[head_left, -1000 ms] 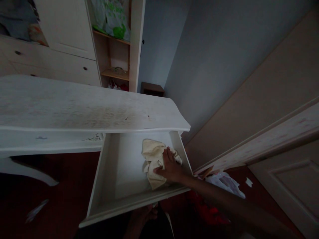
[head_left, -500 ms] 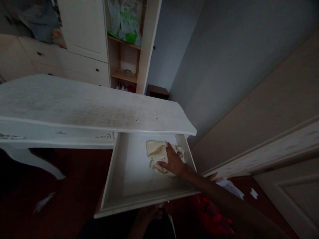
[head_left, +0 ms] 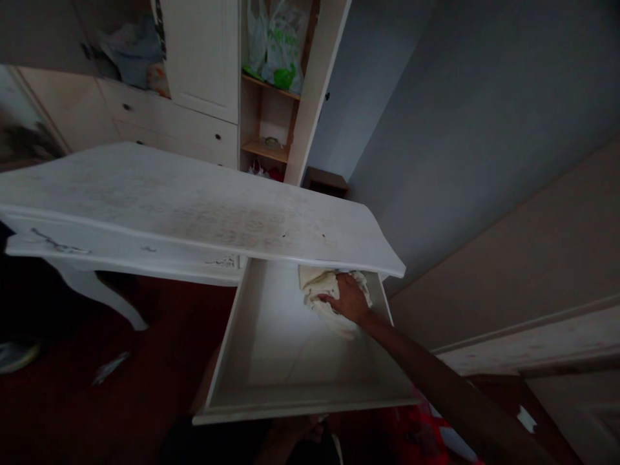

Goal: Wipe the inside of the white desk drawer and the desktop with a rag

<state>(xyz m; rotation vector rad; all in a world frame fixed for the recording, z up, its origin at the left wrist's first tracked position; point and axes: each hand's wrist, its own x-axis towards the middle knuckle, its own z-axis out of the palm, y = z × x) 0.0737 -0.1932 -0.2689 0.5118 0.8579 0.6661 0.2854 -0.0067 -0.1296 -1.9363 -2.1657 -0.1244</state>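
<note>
Right hand (head_left: 349, 299) at the far right inside the open drawer (head_left: 271, 336), fingers holding a bunched cream cloth (head_left: 318, 283) against its base. Left hand (head_left: 306, 431) dim below the near edge; can't tell its grip. Risks: knuckles could knock the worktop (head_left: 334, 210) rim overhead; loose folds could snag there; hard far-ward pressure might slide the drawer inward.
</note>
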